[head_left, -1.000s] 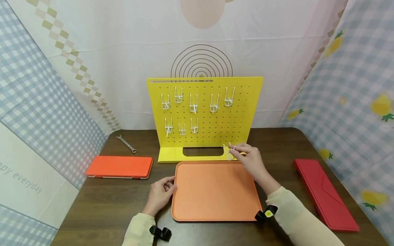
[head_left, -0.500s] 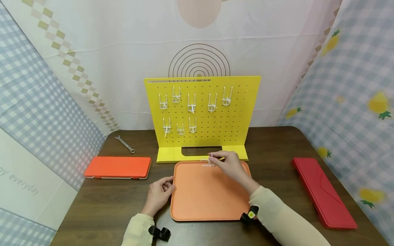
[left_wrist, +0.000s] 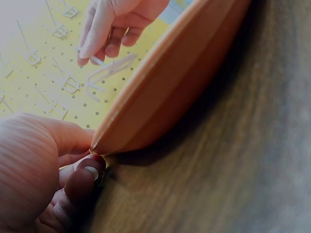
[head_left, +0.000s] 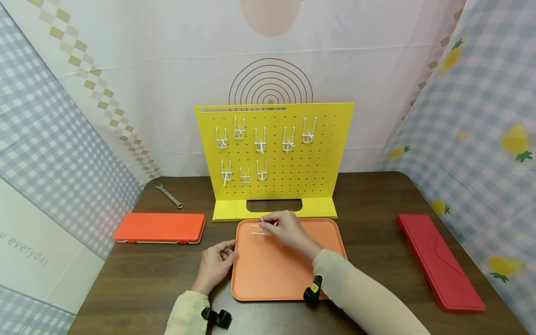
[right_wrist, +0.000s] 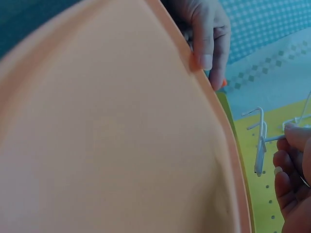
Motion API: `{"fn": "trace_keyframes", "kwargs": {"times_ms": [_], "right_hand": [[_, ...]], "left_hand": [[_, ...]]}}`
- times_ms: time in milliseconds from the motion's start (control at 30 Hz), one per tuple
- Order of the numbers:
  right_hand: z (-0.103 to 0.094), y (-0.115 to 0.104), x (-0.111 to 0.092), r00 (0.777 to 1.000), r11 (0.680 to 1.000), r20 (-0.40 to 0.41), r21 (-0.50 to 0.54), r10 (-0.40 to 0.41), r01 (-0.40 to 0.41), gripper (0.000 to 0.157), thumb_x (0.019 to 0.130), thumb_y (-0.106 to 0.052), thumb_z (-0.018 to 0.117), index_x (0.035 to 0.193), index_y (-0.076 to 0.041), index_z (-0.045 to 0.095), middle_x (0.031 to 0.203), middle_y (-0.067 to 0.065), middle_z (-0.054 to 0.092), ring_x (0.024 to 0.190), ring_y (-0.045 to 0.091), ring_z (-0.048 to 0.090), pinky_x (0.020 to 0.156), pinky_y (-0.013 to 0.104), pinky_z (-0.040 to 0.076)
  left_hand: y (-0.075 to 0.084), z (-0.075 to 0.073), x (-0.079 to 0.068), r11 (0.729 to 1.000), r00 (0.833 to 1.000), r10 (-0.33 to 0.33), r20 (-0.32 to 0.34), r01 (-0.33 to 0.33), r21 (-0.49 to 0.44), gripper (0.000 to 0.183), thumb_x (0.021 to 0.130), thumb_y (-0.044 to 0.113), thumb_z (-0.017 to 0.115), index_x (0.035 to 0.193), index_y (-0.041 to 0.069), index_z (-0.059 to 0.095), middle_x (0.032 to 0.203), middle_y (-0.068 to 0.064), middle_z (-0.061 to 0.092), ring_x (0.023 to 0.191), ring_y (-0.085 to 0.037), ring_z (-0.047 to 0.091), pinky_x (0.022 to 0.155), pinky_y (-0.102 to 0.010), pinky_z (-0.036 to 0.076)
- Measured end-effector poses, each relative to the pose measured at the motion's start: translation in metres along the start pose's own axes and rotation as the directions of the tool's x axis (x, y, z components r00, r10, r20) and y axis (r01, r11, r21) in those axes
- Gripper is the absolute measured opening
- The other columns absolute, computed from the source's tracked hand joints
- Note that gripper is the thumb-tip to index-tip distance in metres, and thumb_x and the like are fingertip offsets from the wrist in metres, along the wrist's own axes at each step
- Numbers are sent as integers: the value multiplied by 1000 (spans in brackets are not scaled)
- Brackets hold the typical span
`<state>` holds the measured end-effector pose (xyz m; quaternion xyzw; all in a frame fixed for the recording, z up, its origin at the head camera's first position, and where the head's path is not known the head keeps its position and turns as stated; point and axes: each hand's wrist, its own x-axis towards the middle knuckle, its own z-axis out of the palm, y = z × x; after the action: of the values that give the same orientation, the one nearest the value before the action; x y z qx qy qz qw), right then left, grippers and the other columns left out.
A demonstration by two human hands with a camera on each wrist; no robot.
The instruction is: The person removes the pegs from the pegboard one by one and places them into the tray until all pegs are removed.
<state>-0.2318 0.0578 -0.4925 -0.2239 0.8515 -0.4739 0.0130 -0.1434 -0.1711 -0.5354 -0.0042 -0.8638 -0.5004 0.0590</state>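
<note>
Head | left grip (head_left: 215, 264): tray (head_left: 289, 281) (left edge) | right grip (head_left: 289, 231) holds hook (right_wrist: 261, 150) above tray

Room between tray (head_left: 272, 274) and red case (head_left: 439, 263) — pegboard (head_left: 289, 186) bars the tray's rear.

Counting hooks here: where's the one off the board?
In the head view, the right hand pinches the hook over the tray, toward its far left corner.
</note>
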Motion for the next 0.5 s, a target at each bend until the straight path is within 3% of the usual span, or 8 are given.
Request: {"fn": "trace_keyframes", "kwargs": {"times_ms": [500], "right_hand": [[12,10,7,999,998,6,-22,52,-52,22,87,-26,72,105,-14,77,94,-6,72,75,4,63,60,24,51]], "left_hand": [[-1,1,0,1000,1000,-3,-4,3,24,27,85,11,73,111,9,72,74,4,62,59,-10,53,54,-23,45]]}}
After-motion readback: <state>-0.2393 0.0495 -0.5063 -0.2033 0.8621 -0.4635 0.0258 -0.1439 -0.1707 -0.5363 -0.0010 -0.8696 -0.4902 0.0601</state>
